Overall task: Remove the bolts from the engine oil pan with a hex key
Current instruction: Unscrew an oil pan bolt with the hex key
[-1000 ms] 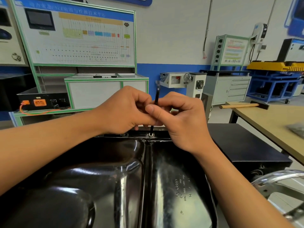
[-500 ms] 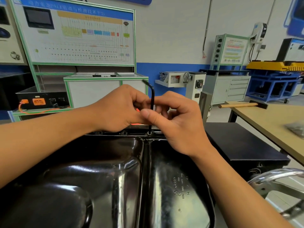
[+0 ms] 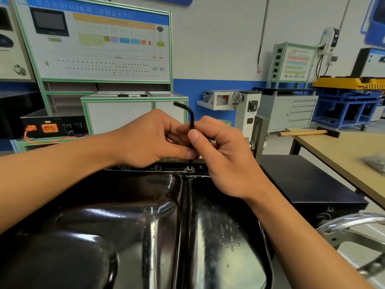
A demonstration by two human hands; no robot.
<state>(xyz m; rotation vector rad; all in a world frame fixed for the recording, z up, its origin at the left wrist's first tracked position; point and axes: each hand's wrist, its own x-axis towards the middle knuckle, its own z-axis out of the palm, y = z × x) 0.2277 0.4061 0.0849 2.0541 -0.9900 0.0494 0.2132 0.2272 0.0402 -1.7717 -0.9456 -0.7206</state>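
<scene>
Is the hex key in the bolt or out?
In. The hex key stands upright, its tip down in the bolt at the far rim of the pan; left hand and right hand pinch its shaft.

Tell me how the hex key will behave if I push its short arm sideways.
Probably stiff: the hex key looks like a thin solid black metal rod, so it should turn rather than bend. Standing upright in the bolt on the rim of the oil pan, it may tip out if released.
</scene>
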